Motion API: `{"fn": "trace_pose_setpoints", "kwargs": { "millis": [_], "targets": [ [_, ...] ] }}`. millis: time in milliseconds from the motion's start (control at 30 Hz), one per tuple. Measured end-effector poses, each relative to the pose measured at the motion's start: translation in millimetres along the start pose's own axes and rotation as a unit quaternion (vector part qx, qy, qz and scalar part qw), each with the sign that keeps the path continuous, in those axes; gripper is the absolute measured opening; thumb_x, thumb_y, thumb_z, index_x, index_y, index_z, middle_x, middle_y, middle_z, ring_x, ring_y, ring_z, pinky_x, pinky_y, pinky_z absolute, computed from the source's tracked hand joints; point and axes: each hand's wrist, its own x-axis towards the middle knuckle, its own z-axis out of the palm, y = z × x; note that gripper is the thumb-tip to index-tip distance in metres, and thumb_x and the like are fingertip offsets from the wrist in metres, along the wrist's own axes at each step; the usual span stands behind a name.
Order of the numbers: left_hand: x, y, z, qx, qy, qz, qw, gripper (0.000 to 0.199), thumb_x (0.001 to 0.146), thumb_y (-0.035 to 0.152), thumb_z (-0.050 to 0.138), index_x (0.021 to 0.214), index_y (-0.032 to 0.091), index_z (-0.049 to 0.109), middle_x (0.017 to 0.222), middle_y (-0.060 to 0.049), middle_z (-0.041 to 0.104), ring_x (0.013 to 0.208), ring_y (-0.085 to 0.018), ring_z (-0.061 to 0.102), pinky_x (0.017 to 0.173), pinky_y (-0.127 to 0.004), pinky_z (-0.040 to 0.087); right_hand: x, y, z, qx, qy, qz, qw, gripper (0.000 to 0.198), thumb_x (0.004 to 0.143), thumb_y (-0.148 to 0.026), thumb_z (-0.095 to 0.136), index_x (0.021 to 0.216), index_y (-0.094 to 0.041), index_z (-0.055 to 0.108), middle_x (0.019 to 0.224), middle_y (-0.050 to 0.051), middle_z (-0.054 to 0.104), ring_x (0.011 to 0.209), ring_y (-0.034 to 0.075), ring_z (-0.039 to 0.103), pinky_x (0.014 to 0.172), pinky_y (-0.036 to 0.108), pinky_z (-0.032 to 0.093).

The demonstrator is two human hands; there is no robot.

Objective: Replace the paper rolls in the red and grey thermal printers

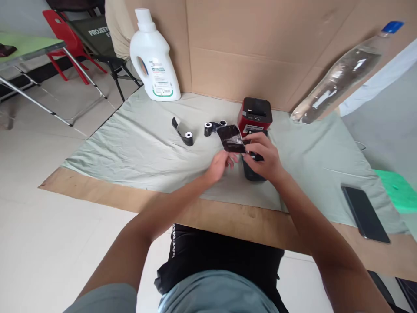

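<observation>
Your right hand has its fingers pinching the glossy black strip by its right edge, above the counter, near the red-black device. Your left hand touches or nearly touches its lower edge; can't tell if gripping.

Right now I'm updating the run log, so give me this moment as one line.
left hand: at dark strip | right hand: pinching dark strip | beyond: red-and-black device
</observation>
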Motion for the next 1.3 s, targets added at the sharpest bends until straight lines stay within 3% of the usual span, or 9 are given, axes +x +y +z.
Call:
{"fn": "trace_pose_setpoints", "kwargs": {
  "millis": [67, 233, 400, 567, 833, 900, 1033, 1167, 1300],
  "targets": [
    [0, 4, -2, -0.035, 0.005, -0.007, 0.999, 0.06, 0.103, 0.065, 0.033, 0.098, 0.015, 0.068, 0.08, -0.007, 0.072, 0.065, -0.015, 0.063, 0.063, -0.029, 0.051, -23, 0, -6, 0.011, -0.004, 0.002, 1.0, 0.009, 0.09, -0.021, 0.062, 0.094, -0.028, 0.065, 0.12, 0.012, 0.066, 0.099, 0.025, 0.065, 0.085, 0.044, 0.056],
    [-6, 12, -6, 0.029, -0.096, 0.059, 0.993, 0.055, 0.082, 0.059, 0.08, 0.117, 0.018, 0.071, 0.114, -0.011, 0.076, 0.1, -0.023, 0.072, 0.086, -0.032, 0.058, -57, 5, -2, 0.056, -0.024, 0.015, 0.998, 0.024, 0.09, -0.016, 0.058, 0.108, -0.029, 0.068, 0.123, 0.011, 0.066, 0.11, 0.025, 0.068, 0.092, 0.045, 0.058],
    [-9, 9, -9, 0.105, -0.132, 0.08, 0.982, 0.044, 0.087, 0.049, 0.079, 0.121, 0.022, 0.072, 0.113, -0.008, 0.077, 0.097, -0.023, 0.073, 0.087, -0.035, 0.059, -62, 3, -4, 0.138, -0.002, 0.068, 0.988, 0.025, 0.094, -0.028, 0.057, 0.115, -0.029, 0.07, 0.118, 0.01, 0.07, 0.081, 0.021, 0.066, 0.072, 0.04, 0.057],
    [-11, 8, -11, 0.168, -0.118, 0.103, 0.973, 0.035, 0.095, 0.051, 0.067, 0.116, 0.023, 0.072, 0.101, -0.004, 0.077, 0.088, -0.022, 0.069, 0.082, -0.035, 0.056, -57, 0, -3, 0.122, -0.03, 0.12, 0.985, 0.017, 0.09, -0.031, 0.066, 0.107, -0.027, 0.07, 0.088, 0.004, 0.069, 0.064, 0.017, 0.054, 0.06, 0.034, 0.048],
    [-18, 8, 3, 0.182, -0.128, 0.071, 0.972, 0.081, 0.086, 0.05, 0.079, 0.153, 0.025, 0.042, 0.117, -0.007, 0.065, 0.093, -0.019, 0.064, 0.084, -0.034, 0.058, -57, 14, -22, 0.111, 0.004, 0.15, 0.982, 0.017, 0.091, -0.032, 0.068, 0.107, -0.025, 0.068, 0.102, 0.006, 0.071, 0.076, 0.018, 0.059, 0.067, 0.033, 0.047],
    [-19, 11, 5, 0.237, -0.157, 0.1, 0.953, 0.087, 0.087, 0.053, 0.078, 0.16, 0.031, 0.036, 0.136, -0.011, 0.056, 0.104, -0.022, 0.064, 0.091, -0.038, 0.059, -59, 25, -32, 0.091, 0.026, 0.2, 0.975, 0.019, 0.092, -0.036, 0.067, 0.108, -0.025, 0.068, 0.101, 0.005, 0.071, 0.079, 0.019, 0.06, 0.069, 0.034, 0.047],
    [-21, 14, 6, 0.374, -0.228, 0.201, 0.876, 0.074, 0.086, 0.06, 0.077, 0.151, 0.033, 0.055, 0.153, -0.013, 0.048, 0.131, -0.032, 0.056, 0.109, -0.047, 0.052, -65, 49, -43, 0.045, 0.029, 0.265, 0.963, 0.022, 0.089, -0.038, 0.068, 0.107, -0.025, 0.07, 0.088, 0.002, 0.068, 0.076, 0.02, 0.058, 0.07, 0.035, 0.046],
    [-24, 13, 10, 0.447, -0.281, 0.276, 0.803, 0.056, 0.096, 0.051, 0.069, 0.147, 0.031, 0.059, 0.155, -0.011, 0.055, 0.129, -0.031, 0.056, 0.113, -0.049, 0.046, -68, 60, -37, 0.021, 0.015, 0.276, 0.961, 0.023, 0.087, -0.035, 0.067, 0.107, -0.024, 0.072, 0.083, 0.002, 0.066, 0.073, 0.02, 0.056, 0.067, 0.034, 0.045],
    [-25, 14, 14, 0.477, -0.28, 0.293, 0.78, 0.054, 0.103, 0.041, 0.059, 0.154, 0.028, 0.05, 0.157, -0.009, 0.056, 0.126, -0.029, 0.058, 0.109, -0.045, 0.047, -61, 62, -30, -0.001, 0.006, 0.258, 0.966, 0.023, 0.086, -0.03, 0.065, 0.108, -0.024, 0.072, 0.09, 0.004, 0.069, 0.076, 0.021, 0.057, 0.07, 0.036, 0.046]
  ]
}}
